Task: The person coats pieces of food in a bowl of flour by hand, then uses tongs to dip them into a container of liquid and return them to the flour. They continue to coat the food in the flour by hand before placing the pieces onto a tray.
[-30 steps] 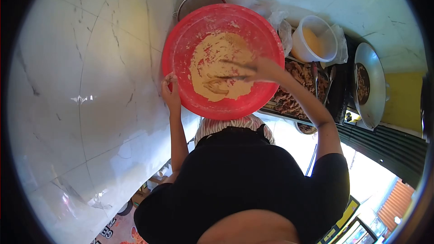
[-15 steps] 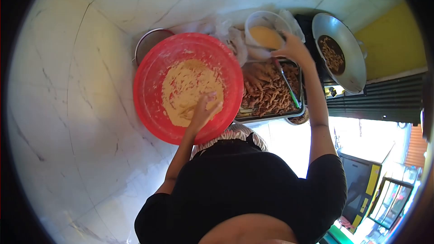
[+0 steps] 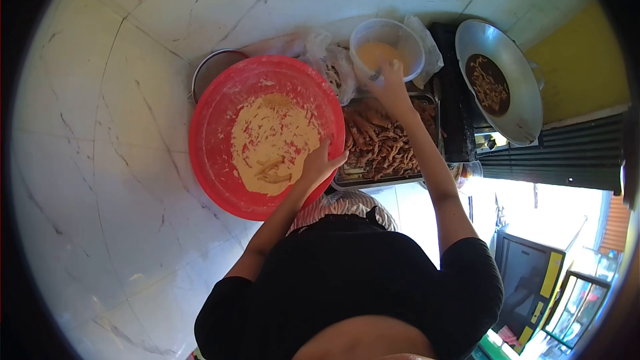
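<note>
A large red basin [image 3: 213, 180] holds pale flour with several coated strips [image 3: 272, 172] lying in it. My left hand [image 3: 319, 167] is at the basin's right side, over the inner wall near the rim, its thumb spread from the fingers. My right hand [image 3: 392, 87] reaches into a clear plastic tub [image 3: 415, 43] of yellowish liquid [image 3: 375, 52]. It is closed around a utensil with a metal part [image 3: 375, 75] showing, mostly hidden by the fingers. Below that arm is a metal tray [image 3: 380, 181] heaped with brown fried strips [image 3: 380, 143].
A wide metal pan [image 3: 523, 103] with dark oil and frying strips stands at the right. Plastic bags [image 3: 339, 70] lie between basin and tub. Behind the basin is a round metal-rimmed item [image 3: 208, 70]. Marble-patterned tile [image 3: 120, 160] borders the left and back.
My left hand has moved from the flour to the basin's right side. My right hand has moved left into the tub. The green-ended metal utensil no longer lies across the tray.
</note>
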Demonstrator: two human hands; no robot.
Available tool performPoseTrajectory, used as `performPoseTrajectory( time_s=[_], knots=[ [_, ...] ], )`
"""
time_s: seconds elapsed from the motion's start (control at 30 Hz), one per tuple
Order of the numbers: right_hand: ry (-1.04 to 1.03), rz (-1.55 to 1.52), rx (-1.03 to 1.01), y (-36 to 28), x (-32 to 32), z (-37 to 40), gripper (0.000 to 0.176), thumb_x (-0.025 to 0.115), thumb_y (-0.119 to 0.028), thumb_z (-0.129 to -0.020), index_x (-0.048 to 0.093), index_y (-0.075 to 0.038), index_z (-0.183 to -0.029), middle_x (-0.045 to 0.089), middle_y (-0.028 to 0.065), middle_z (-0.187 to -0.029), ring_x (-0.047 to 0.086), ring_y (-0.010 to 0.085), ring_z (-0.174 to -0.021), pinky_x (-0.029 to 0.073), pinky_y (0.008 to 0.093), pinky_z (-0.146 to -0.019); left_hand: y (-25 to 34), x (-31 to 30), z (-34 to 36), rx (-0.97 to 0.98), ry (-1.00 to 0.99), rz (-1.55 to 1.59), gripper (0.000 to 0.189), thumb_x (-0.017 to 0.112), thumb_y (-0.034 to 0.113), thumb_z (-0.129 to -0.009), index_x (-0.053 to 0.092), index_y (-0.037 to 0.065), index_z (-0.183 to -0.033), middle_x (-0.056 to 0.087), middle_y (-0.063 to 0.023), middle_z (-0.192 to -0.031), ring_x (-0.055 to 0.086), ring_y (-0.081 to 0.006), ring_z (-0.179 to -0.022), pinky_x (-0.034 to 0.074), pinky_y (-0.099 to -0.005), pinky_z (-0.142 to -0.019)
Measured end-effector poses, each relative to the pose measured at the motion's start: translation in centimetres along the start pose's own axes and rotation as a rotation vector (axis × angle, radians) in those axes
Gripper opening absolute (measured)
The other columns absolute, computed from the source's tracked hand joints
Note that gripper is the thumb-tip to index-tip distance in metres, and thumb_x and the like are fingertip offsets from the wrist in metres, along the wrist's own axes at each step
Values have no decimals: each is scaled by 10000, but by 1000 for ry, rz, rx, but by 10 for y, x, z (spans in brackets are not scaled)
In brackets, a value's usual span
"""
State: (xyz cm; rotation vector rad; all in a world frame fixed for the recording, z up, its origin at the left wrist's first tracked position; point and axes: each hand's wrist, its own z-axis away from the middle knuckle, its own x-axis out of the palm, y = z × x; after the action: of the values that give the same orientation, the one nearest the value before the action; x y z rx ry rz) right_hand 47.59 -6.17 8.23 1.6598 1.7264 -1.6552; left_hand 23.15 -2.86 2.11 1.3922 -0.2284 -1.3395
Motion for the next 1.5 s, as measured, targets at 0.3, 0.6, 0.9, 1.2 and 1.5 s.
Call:
performPoseTrajectory(
  time_s=[0.3,0.6,0.9,1.2,1.5],
  knots=[
    [-8,-430,-302,-91,41,38,299,548,-17,-780,563,-68,-1074,545,142,-989,506,283,-933,419,356,-806,-18,-40,5,-44,118,141,675,526,494,-822,390,-3,-1259,499,-174,-1204,508,-261,-1091,410,-333,-881],
    [-774,-407,-270,-108,217,78,315,562,-24,-738,574,-88,-1046,549,113,-975,544,265,-922,437,354,-791,-126,-161,104,-83,819,385,279,543,227,-874,561,21,-1061,579,-88,-1065,542,-155,-958,415,-289,-847],
    [-902,31,-400,-128,242,93,301,687,-172,-661,625,-101,-947,612,99,-894,588,269,-831,470,353,-714,-150,-158,111,46,914,61,177,625,206,-789,629,50,-872,625,-76,-816,590,-200,-694,447,-292,-669],
    [-797,-435,251,-114,243,26,328,590,-167,-751,602,-73,-1066,632,134,-859,610,214,-805,481,326,-703,-159,-157,108,77,893,16,154,617,208,-797,635,64,-845,621,-63,-768,587,-192,-668,438,-301,-633],
    [-89,-181,-106,-114,310,24,339,499,-44,-779,507,13,-1113,526,208,-978,496,353,-952,405,395,-833,-159,-159,109,88,877,-1,143,620,194,-790,631,56,-829,622,-69,-768,591,-202,-673,437,-310,-627]
  ],
)
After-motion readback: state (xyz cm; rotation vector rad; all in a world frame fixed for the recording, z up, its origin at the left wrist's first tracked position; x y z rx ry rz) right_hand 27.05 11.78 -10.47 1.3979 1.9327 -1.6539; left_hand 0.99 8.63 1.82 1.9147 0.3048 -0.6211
